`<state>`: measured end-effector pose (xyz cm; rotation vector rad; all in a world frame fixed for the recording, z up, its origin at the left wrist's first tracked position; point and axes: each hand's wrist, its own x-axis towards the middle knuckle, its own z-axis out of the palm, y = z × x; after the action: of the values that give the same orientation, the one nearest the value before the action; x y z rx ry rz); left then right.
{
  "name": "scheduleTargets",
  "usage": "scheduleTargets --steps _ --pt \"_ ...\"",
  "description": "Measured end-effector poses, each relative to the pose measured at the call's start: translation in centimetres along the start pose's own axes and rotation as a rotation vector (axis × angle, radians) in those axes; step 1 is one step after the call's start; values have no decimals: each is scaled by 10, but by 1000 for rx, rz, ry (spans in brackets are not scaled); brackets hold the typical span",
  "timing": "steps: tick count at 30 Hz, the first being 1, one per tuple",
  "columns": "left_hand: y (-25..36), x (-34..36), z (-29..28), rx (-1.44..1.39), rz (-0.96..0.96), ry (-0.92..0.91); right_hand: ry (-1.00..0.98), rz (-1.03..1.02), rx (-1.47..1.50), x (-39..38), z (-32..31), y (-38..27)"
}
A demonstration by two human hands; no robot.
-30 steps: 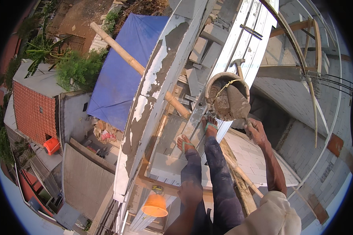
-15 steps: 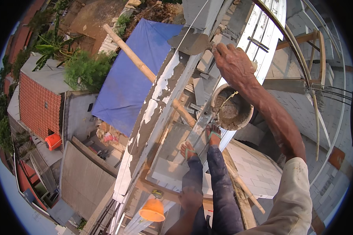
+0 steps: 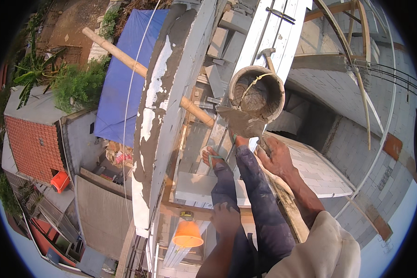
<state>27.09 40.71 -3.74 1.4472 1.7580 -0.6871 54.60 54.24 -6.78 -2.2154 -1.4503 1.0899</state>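
My right hand (image 3: 278,160) is closed round the handle of a trowel (image 3: 240,120), whose blade is coated with grey mortar. The blade lies just below the near rim of a round bucket (image 3: 279,107) with wet mortar inside and a pale cord across it. My left hand (image 3: 225,217) rests on my left leg, holding nothing, its fingers laid along the trouser cloth. To the left runs a narrow block wall (image 3: 173,99); grey mortar (image 3: 144,155) is spread in patches over its white top.
A hammer (image 3: 267,55) lies beyond the bucket on white metal channels (image 3: 252,44). A bamboo pole (image 3: 197,111) crosses under the wall. An orange lamp-like bowl (image 3: 188,235) is near my left leg. A white string (image 3: 130,88) runs along the wall. My sandalled feet (image 3: 213,157) stand on boards high up.
My right hand has come down and back from the far end of the wall to beside the bucket, bringing the trowel with it. The view has shifted; the hammer now shows.
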Motion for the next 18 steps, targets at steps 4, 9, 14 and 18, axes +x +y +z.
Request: scheduleTargets --steps 4,9,14,18 --pt "-4 4 2 15 35 13 25 297 -238 2 12 94" --pt "2 6 -8 61 19 -6 -31 359 -466 107 48 175" --pt "-1 9 -4 84 36 27 -50 237 -592 185 99 190" --pt "1 11 -7 102 61 19 -215 170 -538 184 102 178"
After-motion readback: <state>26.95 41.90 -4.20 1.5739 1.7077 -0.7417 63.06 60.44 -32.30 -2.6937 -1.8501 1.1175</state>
